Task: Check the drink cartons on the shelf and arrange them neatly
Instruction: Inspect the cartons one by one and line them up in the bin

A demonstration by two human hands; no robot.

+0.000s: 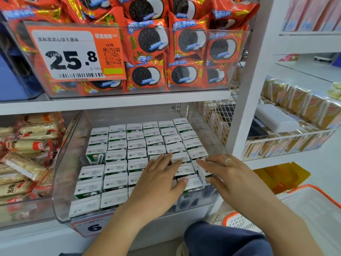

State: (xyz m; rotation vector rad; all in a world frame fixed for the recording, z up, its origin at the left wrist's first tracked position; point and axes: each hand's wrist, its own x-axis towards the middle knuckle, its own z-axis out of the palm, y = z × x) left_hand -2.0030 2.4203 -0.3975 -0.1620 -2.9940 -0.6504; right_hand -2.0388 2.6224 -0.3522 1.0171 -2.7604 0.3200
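Many drink cartons (136, 145) are stood upright in rows inside a clear bin (62, 182) on the lower shelf (114, 103), tops facing up, the rows running from front to back. The left hand (156, 187) is laid flat, fingers straight, on the cartons at the front right; the right hand (227, 174) is pinching one tilted carton (202, 174) at the right edge. The straightening step seems in hand (not the checking). Next, this carton should be pushed upright, into line.

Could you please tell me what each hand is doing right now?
Left hand: open, flat on the white drink cartons.
Right hand: grips one white carton.
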